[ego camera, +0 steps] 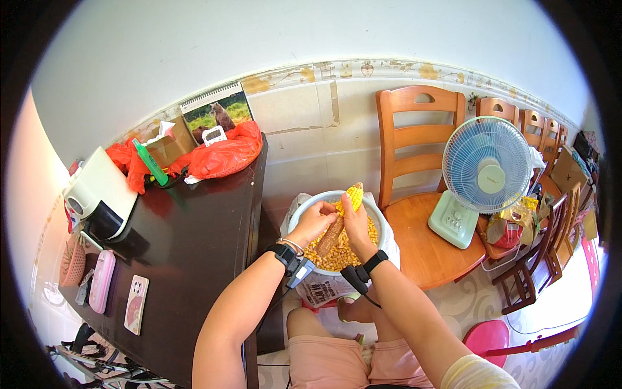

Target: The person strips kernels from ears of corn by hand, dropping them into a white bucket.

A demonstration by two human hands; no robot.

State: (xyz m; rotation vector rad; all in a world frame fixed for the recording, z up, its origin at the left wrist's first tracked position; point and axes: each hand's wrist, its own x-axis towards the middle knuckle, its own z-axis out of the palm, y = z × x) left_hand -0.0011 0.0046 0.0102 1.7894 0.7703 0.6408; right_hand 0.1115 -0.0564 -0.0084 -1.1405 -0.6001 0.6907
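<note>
A partly stripped corn cob [331,237] slants over a pale round basin [297,212]. Yellow kernels cover its upper end, while the lower length is bare and brown. My right hand [356,224] is wrapped around the cob on its right side, thumb up along the kernels. From the left, my left hand [316,221] presses bent fingers and thumb against the cob near the border of kernels and bare part; its fingertips are partly hidden. Loose corn kernels [335,260] lie in the basin below both hands.
The basin sits among white plastic bags [320,290] in front of my knees. A dark table [194,233] stands left, bearing a phone [136,305] and red bags [226,153]. At right, a fan [457,219] stands on a wooden chair [418,243]. A pink stool [486,340] is lower right.
</note>
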